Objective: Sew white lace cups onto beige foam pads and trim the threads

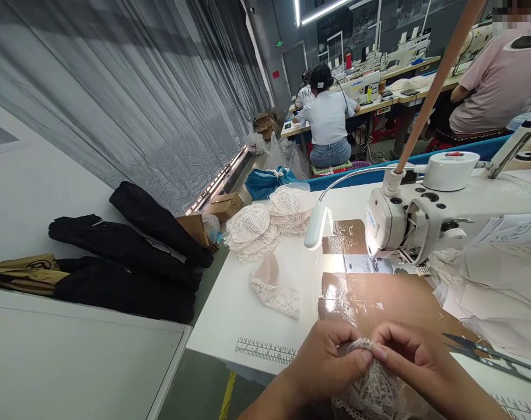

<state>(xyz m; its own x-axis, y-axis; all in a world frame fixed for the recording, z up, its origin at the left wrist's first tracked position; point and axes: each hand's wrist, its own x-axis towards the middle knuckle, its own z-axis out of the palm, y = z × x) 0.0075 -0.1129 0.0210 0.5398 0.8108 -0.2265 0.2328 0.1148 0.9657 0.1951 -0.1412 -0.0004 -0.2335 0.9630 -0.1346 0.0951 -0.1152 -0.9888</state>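
Note:
Near the front edge of the white table, my left hand (331, 361) pinches the upper edge of a cream lace piece (373, 388). My right hand (409, 356) closes on the same edge just to the right, the fingertips of both hands nearly touching. The lace hangs down below the fingers, partly hidden by the hands. Beyond them stands a white sewing machine (390, 219) with its lamp (317, 226) lit over the needle area. A single cream lace cup (276, 286) lies on the table left of the machine.
Two stacks of lace pieces, a left one (252, 230) and a right one (290, 207), sit at the table's far left. Black scissors (488, 350) lie at the right, beside pale fabric (506, 280). A printed ruler (265, 350) runs along the front edge. Other people sit at machines farther back.

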